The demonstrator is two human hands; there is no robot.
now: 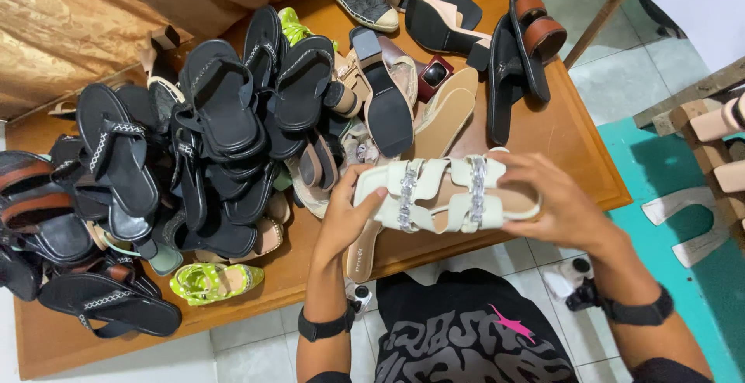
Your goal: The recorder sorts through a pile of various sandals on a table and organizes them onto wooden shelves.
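Note:
A cream two-strap sandal [442, 193] with sparkly silver trim on its straps is held sideways above the near edge of a wooden table [566, 135]. My left hand [347, 214] grips its toe end and my right hand [555, 201] holds its heel end. Both wrists wear black bands. Right behind the sandal lies a tan insole-up shoe [446, 115].
A big heap of black sandals [209, 127] covers the table's left half, with a green dotted shoe [217, 280] at its front. Block-heeled shoes [434, 14] and black-and-brown slides [524, 41] lie at the far right. White shoe parts [691, 224] rest on a teal floor.

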